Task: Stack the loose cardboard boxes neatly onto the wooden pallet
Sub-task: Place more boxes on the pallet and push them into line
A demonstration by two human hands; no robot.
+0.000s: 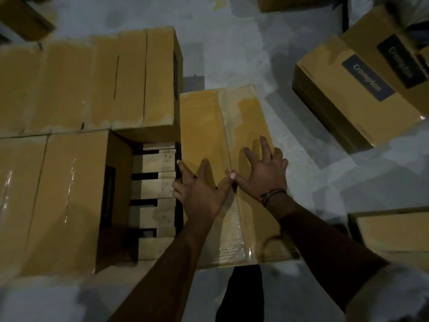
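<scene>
Spreading across the top face of a loose cardboard box [246,117], both hands lie flat in the head view. The box's long axis runs straight away from the person, with the near end by the legs and the far end pointing up the frame. A tape seam [224,126] follows that axis. The left hand [202,191] has its fingers apart, the outer ones bent over the box's left edge. The right hand [262,175] is splayed likewise near the right edge, and the thumbs almost touch. The box sits just right of the wooden pallet [155,189], whose bare slats show in a gap beside the stacked boxes [69,89]. Crompton boxes [348,94] lie well apart on the grey floor [232,43].
</scene>
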